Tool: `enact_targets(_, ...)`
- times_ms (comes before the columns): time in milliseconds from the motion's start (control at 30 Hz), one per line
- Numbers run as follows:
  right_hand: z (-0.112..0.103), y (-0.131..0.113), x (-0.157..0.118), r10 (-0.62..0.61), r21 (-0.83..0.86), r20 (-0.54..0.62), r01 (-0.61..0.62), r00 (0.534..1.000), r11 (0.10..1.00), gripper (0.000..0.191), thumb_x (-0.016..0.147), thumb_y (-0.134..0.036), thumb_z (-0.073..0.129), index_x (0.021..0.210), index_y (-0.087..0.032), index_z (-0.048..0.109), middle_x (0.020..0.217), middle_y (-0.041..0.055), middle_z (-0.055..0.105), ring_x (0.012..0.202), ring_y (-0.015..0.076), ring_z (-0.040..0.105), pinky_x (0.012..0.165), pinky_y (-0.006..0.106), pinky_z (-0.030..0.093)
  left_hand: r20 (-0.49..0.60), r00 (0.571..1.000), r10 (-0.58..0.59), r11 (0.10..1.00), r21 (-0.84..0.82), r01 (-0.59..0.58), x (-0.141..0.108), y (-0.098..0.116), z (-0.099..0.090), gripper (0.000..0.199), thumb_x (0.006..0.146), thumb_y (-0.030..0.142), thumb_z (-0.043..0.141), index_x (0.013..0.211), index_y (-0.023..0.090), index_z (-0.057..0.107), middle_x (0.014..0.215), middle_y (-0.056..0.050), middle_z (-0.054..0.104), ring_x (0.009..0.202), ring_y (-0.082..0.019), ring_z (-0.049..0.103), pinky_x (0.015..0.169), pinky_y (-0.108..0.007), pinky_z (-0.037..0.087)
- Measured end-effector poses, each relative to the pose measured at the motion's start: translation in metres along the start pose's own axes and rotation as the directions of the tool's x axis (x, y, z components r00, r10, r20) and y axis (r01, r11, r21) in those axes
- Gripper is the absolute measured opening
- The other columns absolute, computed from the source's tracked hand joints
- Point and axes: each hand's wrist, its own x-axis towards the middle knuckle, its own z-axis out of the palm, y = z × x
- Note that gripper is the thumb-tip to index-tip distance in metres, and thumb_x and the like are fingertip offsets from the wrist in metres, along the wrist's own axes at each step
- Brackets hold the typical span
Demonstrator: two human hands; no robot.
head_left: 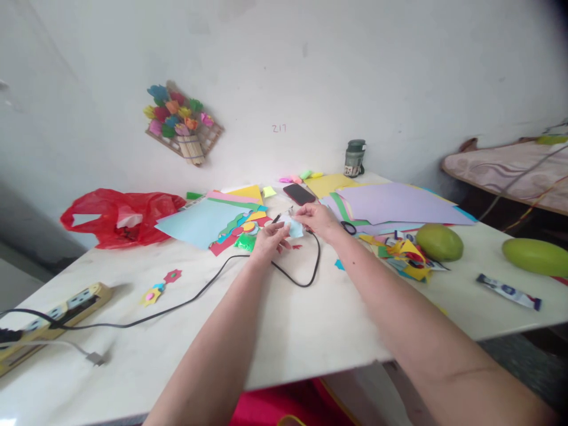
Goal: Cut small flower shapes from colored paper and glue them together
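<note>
A small light blue piece of paper (295, 229) is held up over the middle of the table. My right hand (318, 220) pinches its upper right side between thumb and fingertips. On its left edge are the closed fingers of my left hand (270, 241). Behind the paper, a pale tool with a black cord (310, 272) is mostly hidden, so its kind is unclear. Left of my left hand lie a small green packet (245, 242) and coloured paper cut-outs (231, 231). A dark scissor handle (348, 228) shows right of my right wrist.
Coloured paper sheets (394, 202) and a phone (299, 194) lie farther back. At the right are paper scraps (410, 260), green fruit (439, 242) and a glue tube (509, 291). A red plastic bag (146, 231) and power strip (91, 296) occupy the left. A bottle (354, 158) stands by the wall.
</note>
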Motion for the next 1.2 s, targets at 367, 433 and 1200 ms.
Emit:
enact_targets(367,-0.050,-0.006,0.009,0.007,-0.631,-0.388,-0.271,0.922,0.727,0.012,0.074,-0.017,0.058,0.080,-0.017,0.069,0.085,0.0076,0.071,0.081,0.0196,0.066,0.068,0.027,0.049,-0.067,0.997,-0.027,0.994,-0.104,0.020,0.007,-0.010,-0.006,0.039,0.062,0.046,0.077,0.073,0.013,0.059,0.065,-0.005,0.069,0.046,-0.012,0.061,0.040,-0.019,0.039)
enact_targets(433,-0.063,-0.006,0.008,0.064,-0.786,-0.401,-0.379,0.914,0.488,0.015,0.074,-0.017,0.059,0.084,-0.017,0.071,0.097,0.0123,0.071,0.095,0.0258,0.065,0.075,0.032,0.049,-0.078,0.996,-0.048,0.993,-0.114,0.039,0.008,-0.009,-0.007,0.039,0.062,0.045,0.077,0.074,0.013,0.058,0.064,-0.005,0.068,0.047,-0.012,0.061,0.042,-0.019,0.041)
enact_targets(1200,-0.066,-0.014,0.000,0.301,-0.874,-0.369,-0.439,0.879,0.210,0.040,0.075,-0.025,0.061,0.114,-0.016,0.065,0.109,0.0185,0.067,0.108,0.0278,0.062,0.082,0.035,0.048,-0.123,0.992,-0.019,0.961,-0.277,-0.016,0.011,-0.018,-0.012,0.035,0.064,0.035,0.078,0.085,0.013,0.060,0.075,-0.006,0.071,0.066,-0.015,0.069,0.064,-0.024,0.054)
